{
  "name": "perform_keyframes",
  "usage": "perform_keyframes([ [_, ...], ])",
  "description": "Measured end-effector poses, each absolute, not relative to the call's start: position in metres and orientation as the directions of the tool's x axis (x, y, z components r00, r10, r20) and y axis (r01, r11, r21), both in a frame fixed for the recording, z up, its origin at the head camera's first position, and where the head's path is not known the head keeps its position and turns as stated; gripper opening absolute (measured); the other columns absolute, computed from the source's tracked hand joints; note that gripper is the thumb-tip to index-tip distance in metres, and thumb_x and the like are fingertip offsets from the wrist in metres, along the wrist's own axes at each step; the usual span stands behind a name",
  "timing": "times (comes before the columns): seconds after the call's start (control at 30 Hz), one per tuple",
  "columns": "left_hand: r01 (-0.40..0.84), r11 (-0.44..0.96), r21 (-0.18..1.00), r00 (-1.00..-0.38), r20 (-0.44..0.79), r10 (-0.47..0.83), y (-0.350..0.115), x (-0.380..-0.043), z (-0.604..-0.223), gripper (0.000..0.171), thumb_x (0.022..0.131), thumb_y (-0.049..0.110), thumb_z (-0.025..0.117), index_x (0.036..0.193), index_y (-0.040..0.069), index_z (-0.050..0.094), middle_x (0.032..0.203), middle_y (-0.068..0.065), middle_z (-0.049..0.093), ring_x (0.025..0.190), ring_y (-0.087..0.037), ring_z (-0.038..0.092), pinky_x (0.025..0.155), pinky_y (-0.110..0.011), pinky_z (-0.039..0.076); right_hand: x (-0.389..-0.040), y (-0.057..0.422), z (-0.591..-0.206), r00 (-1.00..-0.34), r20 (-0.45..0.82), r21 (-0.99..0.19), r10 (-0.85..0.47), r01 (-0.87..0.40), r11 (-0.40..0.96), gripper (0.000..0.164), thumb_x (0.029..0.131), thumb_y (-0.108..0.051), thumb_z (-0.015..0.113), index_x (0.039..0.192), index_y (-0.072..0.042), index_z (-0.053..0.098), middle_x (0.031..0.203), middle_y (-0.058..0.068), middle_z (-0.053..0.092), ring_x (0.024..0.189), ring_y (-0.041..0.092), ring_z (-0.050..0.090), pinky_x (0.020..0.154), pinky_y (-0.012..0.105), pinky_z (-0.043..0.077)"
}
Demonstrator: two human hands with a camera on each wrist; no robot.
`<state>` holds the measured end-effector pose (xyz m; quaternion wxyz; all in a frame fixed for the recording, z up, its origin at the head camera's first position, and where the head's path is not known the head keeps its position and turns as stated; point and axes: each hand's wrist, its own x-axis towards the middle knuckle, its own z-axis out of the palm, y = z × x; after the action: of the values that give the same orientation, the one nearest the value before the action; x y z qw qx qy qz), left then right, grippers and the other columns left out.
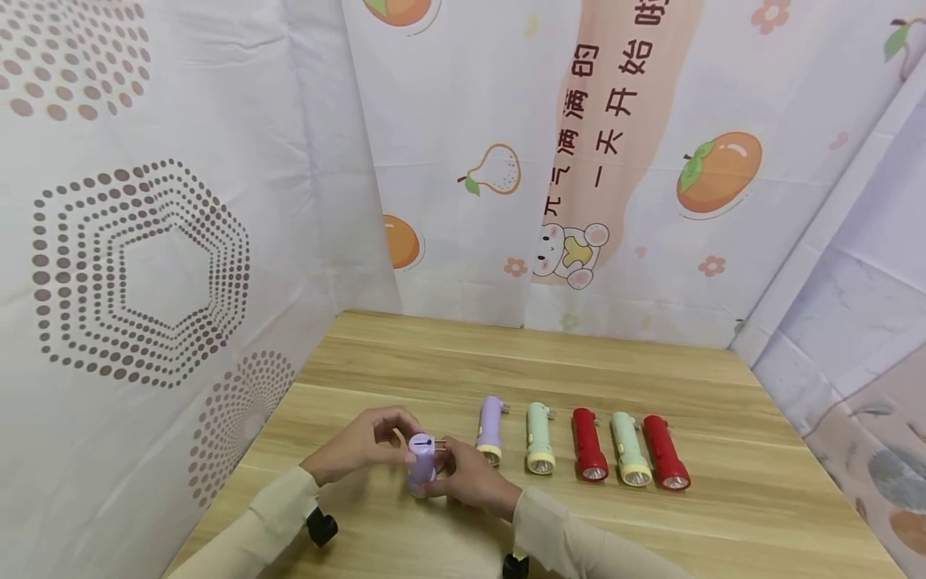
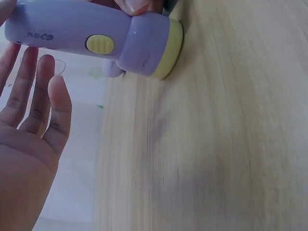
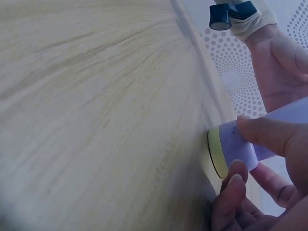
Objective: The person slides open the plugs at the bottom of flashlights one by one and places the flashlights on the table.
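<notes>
Both hands hold a purple flashlight [image 1: 421, 466] nearly upright over the wooden table, its pale yellow lens ring low, right by the tabletop. My left hand [image 1: 372, 444] pinches the tail end between thumb and fingertips. Around the lower head, the thumb and fingers of my right hand [image 1: 473, 478] grip it. Metal plug prongs [image 1: 440, 445] stick out sideways at the top, toward the right. In the left wrist view a yellow switch [image 2: 100, 44] shows on the purple body. The right wrist view shows the yellow ring [image 3: 217, 153] close to the table.
To the right lies a row of flashlights: another purple one [image 1: 489, 426], a mint green one [image 1: 538, 434], a red one [image 1: 587, 442], a second mint green one [image 1: 628, 446] and a second red one [image 1: 661, 450]. Printed curtains [image 1: 463, 241] hang behind and beside the wooden table [image 1: 405, 354].
</notes>
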<state>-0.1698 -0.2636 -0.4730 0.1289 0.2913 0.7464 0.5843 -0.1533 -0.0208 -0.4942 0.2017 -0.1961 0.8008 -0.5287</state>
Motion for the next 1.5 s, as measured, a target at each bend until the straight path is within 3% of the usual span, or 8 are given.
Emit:
perform_keyframes([
  [0.37,0.295,0.170,0.940,-0.810,0.151,0.566,-0.262,-0.165,-0.478,0.034,0.090,0.014,0.081,0.121,0.015,0.067,0.117,-0.009,0.067,0.102,-0.028,0.061,0.084,-0.037,0.051,-0.154,-0.021,-0.497,-0.849,-0.092,-0.923,-0.520,-0.123,0.364,0.038,0.081,-0.017,0.090,0.107,-0.014,0.063,0.094,-0.002,0.066,0.092,0.019,0.061,0.079,0.029,0.046],
  [0.53,0.323,0.186,0.928,-0.814,0.172,0.555,-0.260,-0.163,-0.480,0.031,0.092,0.015,0.078,0.121,0.018,0.067,0.116,-0.007,0.067,0.100,-0.028,0.062,0.084,-0.040,0.051,-0.154,-0.020,-0.499,-0.851,-0.081,-0.921,-0.518,-0.134,0.364,0.040,0.080,-0.016,0.091,0.109,-0.014,0.064,0.095,-0.003,0.066,0.092,0.018,0.060,0.079,0.029,0.047],
  [0.7,0.317,0.237,0.918,-0.858,0.171,0.484,-0.259,-0.164,-0.482,0.029,0.094,0.022,0.078,0.121,0.022,0.068,0.116,-0.003,0.069,0.100,-0.025,0.062,0.085,-0.036,0.051,-0.153,-0.019,-0.500,-0.842,-0.028,-0.909,-0.539,-0.203,0.364,0.040,0.076,-0.013,0.092,0.107,-0.012,0.067,0.096,-0.004,0.067,0.094,0.020,0.062,0.085,0.031,0.049],
  [0.93,0.240,0.224,0.944,-0.922,0.150,0.357,-0.258,-0.167,-0.484,0.029,0.096,0.023,0.075,0.123,0.015,0.067,0.115,-0.006,0.070,0.104,-0.028,0.063,0.090,-0.041,0.050,-0.150,-0.019,-0.499,-0.842,0.017,-0.895,-0.540,-0.254,0.367,0.039,0.075,-0.013,0.092,0.108,-0.011,0.071,0.097,-0.006,0.070,0.094,0.019,0.063,0.085,0.033,0.050],
  [1.17,0.139,0.217,0.966,-0.964,0.081,0.254,-0.252,-0.176,-0.483,0.035,0.095,0.029,0.076,0.124,0.012,0.068,0.112,-0.009,0.068,0.096,-0.026,0.062,0.073,-0.033,0.054,-0.149,-0.020,-0.499,-0.864,0.057,-0.873,-0.500,-0.285,0.395,0.043,0.077,-0.023,0.092,0.114,-0.013,0.072,0.102,-0.007,0.074,0.095,0.015,0.067,0.076,0.025,0.050],
  [1.5,0.065,0.174,0.983,-0.984,0.035,0.175,-0.243,-0.182,-0.484,0.035,0.096,0.022,0.074,0.122,0.001,0.067,0.106,-0.010,0.066,0.092,-0.022,0.060,0.072,-0.029,0.053,-0.146,-0.017,-0.498,-0.873,0.080,-0.847,-0.481,-0.314,0.429,0.045,0.077,-0.027,0.092,0.116,-0.013,0.074,0.106,-0.003,0.076,0.088,0.013,0.067,0.068,0.024,0.049],
])
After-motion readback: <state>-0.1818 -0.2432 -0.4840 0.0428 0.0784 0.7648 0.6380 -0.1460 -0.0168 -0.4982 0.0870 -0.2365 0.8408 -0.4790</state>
